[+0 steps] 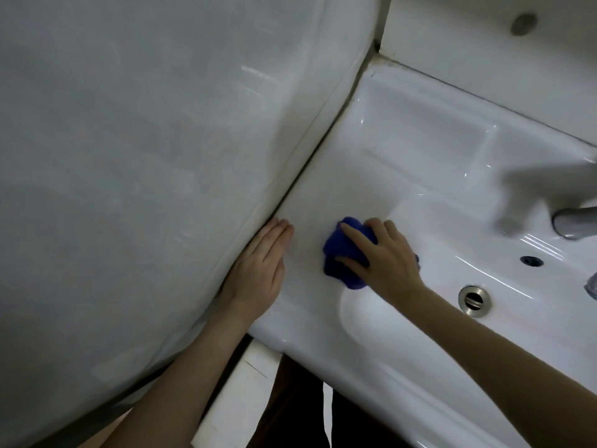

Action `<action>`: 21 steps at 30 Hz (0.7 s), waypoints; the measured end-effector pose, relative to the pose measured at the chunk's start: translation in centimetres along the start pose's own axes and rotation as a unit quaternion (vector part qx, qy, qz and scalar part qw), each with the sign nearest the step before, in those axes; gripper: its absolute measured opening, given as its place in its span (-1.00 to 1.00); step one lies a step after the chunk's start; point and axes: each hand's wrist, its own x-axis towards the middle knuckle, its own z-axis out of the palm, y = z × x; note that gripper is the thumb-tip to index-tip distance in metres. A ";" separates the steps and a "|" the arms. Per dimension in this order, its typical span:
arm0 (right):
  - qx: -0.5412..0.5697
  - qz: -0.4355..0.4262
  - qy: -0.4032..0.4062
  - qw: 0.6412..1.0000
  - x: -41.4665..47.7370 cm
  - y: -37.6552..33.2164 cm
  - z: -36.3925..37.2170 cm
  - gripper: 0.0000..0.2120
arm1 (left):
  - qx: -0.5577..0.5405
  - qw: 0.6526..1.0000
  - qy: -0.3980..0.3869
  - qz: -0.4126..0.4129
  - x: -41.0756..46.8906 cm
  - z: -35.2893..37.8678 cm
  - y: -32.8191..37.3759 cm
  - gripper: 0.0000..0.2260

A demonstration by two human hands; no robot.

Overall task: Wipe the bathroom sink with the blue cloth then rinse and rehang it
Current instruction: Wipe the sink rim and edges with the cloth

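- My right hand (384,253) presses the bunched blue cloth (344,253) on the sink (420,150) ledge, fingers curled over it.
- My left hand (258,270) lies flat, holds nothing.
- Cloth looks soft, light; I'd grip the bunch.

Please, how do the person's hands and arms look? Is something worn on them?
The left hand and the right hand are bare: no gloves, and no rings that I can see. The left forearm and the right forearm are bare too, with no sleeve, watch or bracelet in view.

Dim light, glossy grey-white wall panel (129,156) at left, white back wall (468,53) with round metal fitting (524,24)
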 end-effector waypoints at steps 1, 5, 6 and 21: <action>-0.001 0.006 0.001 1.000 0.3 1.4 -0.4 -0.51 | 0.000 1.000 0.003 -0.001 0.0 0.1 -0.1 -0.58; -0.052 0.178 0.046 0.982 6.8 5.7 -1.2 -0.53 | -0.004 1.000 0.014 0.000 0.2 0.2 0.0 -0.58; -0.056 0.197 0.044 0.978 7.6 5.1 -1.1 -0.54 | -0.006 1.000 0.015 0.001 0.2 0.2 0.1 -0.58; -0.013 0.203 0.034 0.978 6.6 1.6 0.0 -0.55 | -0.013 1.000 0.021 0.000 0.2 -0.2 0.3 -0.56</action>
